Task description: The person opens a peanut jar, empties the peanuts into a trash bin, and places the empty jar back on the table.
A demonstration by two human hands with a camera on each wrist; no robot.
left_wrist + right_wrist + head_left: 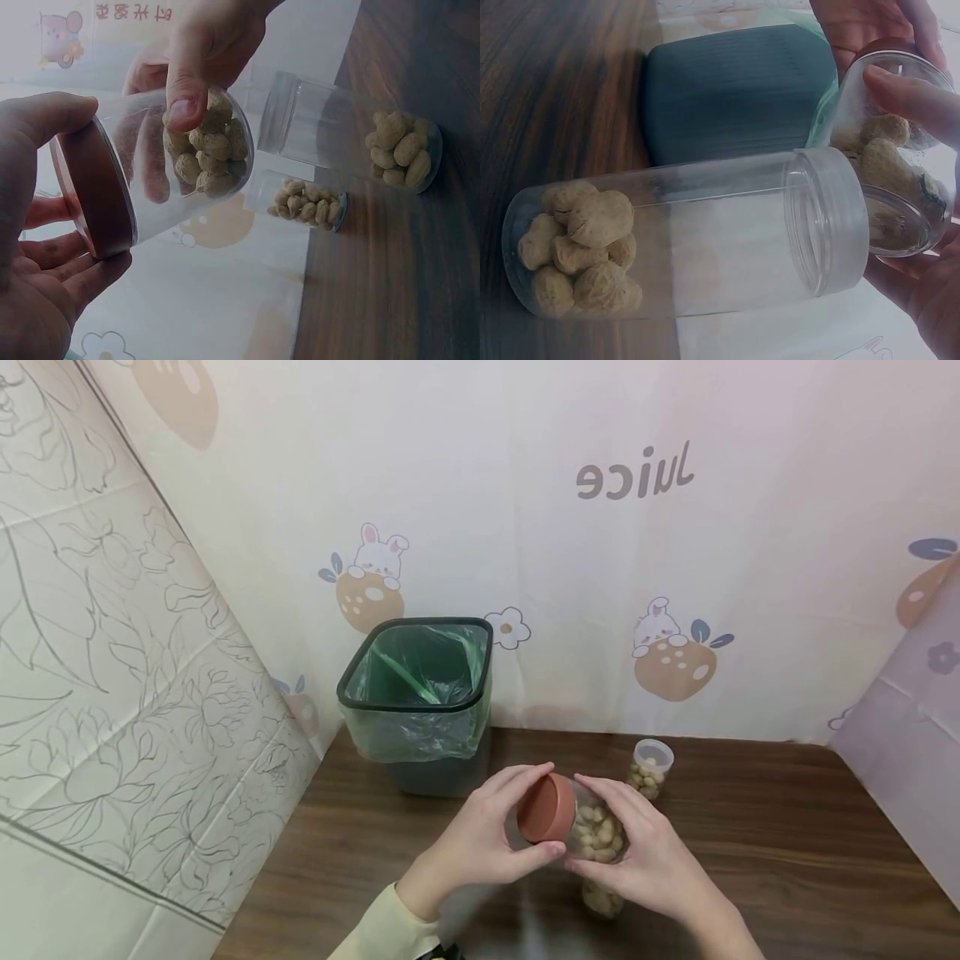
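A clear jar (598, 837) of peanuts in their shells is held tilted above the table, its reddish-brown lid (550, 808) toward the left. The left hand (487, 839) grips that lid, fingers and thumb around its rim. Around the jar's clear body curls the right hand (652, 856), its thumb along the side in the left wrist view. The lid sits on the jar's mouth there. Just below the hands stands a second clear jar (727, 232), with peanuts at its bottom and a whitish translucent rim; in the head view the held jar and right hand mostly hide it.
Farther back on the dark wooden table (787, 835) stands another clear jar (650, 768) with peanuts. To the left, a dark bin (442, 772) lined with a green plastic bag stands against the patterned wall covering (555, 560).
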